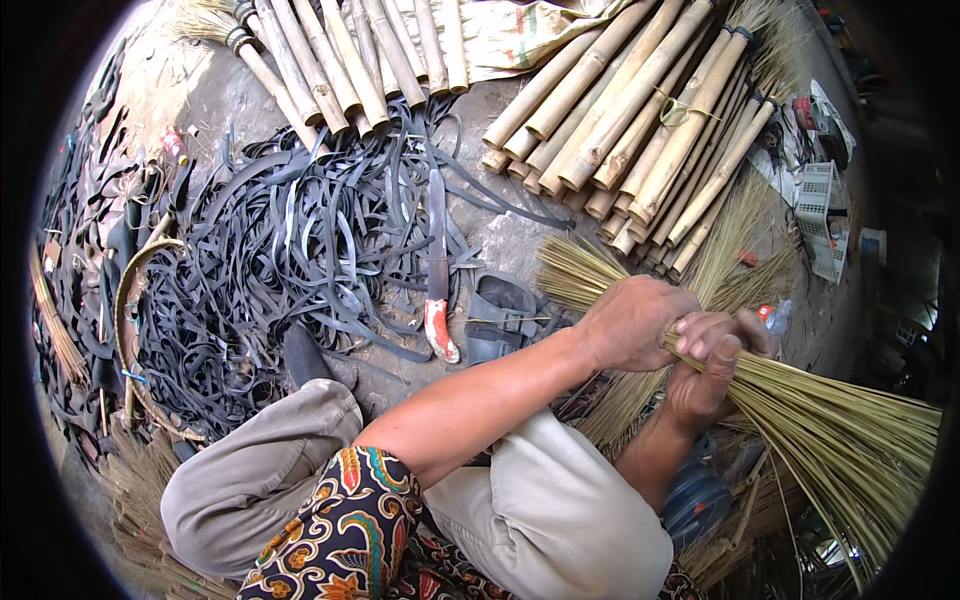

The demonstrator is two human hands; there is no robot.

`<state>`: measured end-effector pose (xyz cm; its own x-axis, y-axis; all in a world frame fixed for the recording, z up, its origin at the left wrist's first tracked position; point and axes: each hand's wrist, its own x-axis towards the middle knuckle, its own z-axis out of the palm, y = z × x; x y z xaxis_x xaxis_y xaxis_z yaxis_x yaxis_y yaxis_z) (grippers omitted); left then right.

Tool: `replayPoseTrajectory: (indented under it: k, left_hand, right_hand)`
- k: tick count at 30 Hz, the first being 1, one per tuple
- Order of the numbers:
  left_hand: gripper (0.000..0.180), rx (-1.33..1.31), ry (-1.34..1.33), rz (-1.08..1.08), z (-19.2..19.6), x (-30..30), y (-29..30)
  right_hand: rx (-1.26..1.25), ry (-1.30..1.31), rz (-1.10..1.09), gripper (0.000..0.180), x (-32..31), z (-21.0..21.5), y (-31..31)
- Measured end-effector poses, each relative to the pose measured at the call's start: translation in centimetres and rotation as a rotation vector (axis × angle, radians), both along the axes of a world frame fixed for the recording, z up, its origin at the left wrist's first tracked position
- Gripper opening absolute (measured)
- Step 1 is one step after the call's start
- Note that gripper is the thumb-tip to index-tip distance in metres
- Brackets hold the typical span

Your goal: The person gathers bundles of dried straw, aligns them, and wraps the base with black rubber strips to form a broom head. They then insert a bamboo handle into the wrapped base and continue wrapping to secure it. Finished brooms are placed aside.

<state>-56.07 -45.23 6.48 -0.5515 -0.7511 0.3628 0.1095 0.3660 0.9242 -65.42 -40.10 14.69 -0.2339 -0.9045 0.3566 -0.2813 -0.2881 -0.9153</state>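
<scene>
A bundle of thin greenish-yellow broom sticks [830, 425] slants across my right side, its loose ends fanning out toward the lower right. My left hand [635, 318] reaches across my body and closes round the narrow part of the bundle. Just beside it, my right hand [705, 378] wraps the same sticks, thumb uppermost. The two hands touch, and the sticks between them are partly hidden. Shorter stick ends [578, 270] poke out beyond my left hand. More loose sticks [740, 245] lie on the ground behind and below my hands.
Black rubber strips [300, 250] lie in a large tangle at left. A knife [437, 270] with a red-and-white handle rests beside a dark sandal [500, 310]. Bamboo-handled brooms [620, 110] are stacked at the far right, with more bamboo handles [330, 60] at the back.
</scene>
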Motion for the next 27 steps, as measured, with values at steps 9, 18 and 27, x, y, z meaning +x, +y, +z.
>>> replayPoseTrajectory:
  k: [9,18,27]
  left_hand:
    - [0.026,0.083,-0.177,0.049,-1.2,-0.4,-0.8]
    - [0.031,0.279,-0.255,0.056,-2.3,0.2,-3.6]
    - [0.040,0.799,0.271,0.317,1.5,7.2,-9.5]
  right_hand:
    - [-0.042,-0.071,-0.126,0.023,1.0,-1.2,-0.5]
    - [0.024,-0.063,-0.013,0.098,-2.2,-6.5,-2.4]
    - [0.740,0.255,0.059,0.057,3.4,-11.2,-2.4]
